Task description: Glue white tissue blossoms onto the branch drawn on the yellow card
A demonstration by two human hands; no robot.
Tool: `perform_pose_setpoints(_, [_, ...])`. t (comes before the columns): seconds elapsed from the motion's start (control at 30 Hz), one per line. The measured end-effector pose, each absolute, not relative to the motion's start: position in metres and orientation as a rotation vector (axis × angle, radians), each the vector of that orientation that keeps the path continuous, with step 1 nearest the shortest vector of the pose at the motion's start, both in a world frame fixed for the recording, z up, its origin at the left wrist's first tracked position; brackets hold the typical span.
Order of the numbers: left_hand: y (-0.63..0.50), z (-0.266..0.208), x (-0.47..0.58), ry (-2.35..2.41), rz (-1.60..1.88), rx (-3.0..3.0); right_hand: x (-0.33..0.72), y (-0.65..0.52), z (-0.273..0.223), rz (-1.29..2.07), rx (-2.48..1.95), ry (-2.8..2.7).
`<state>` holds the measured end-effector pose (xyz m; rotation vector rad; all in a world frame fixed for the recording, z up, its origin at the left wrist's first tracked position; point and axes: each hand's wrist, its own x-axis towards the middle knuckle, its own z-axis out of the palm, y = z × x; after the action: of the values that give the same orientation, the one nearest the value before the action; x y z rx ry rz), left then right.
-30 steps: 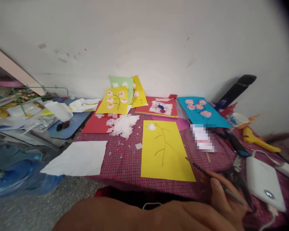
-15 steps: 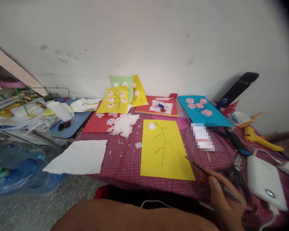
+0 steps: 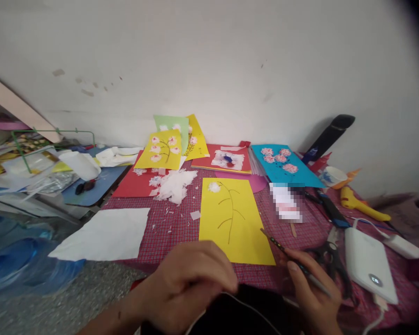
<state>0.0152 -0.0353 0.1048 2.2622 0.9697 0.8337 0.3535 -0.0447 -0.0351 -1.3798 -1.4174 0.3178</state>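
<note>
A white power bank [image 3: 366, 263] lies at right, blue water jugs [image 3: 16, 256] at left.

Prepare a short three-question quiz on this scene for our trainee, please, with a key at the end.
1. Which of the person's hands holds the slim brush-like tool?
2. True or false: the yellow sheet nearest the hands bears three white tufts.
3. Which lies beside the black scissors: (a) the white power bank, (b) the green sheet or (c) the blue sheet?

Key:
1. The right hand.
2. False; it bears one white tuft.
3. a.
</note>
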Motion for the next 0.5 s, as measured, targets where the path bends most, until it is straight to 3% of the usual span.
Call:
perform_pose_setpoints(0.13, [-0.032, 0.074, 0.005, 0.845, 1.027, 1.892, 0.352, -0.043, -0.032, 0.255, -1.364, -1.459])
perform_pose_setpoints(0.27, [-0.048, 0.035, -0.015, 1.146, 0.960, 1.825, 0.349, -0.044, -0.014, 0.244, -1.414, -1.506])
perform_pose_setpoints(0.5, [-0.055, 0.033, -0.014, 1.130, 0.974, 1.868, 0.355, -0.019, 0.025, 0.358, -1.281, -2.087])
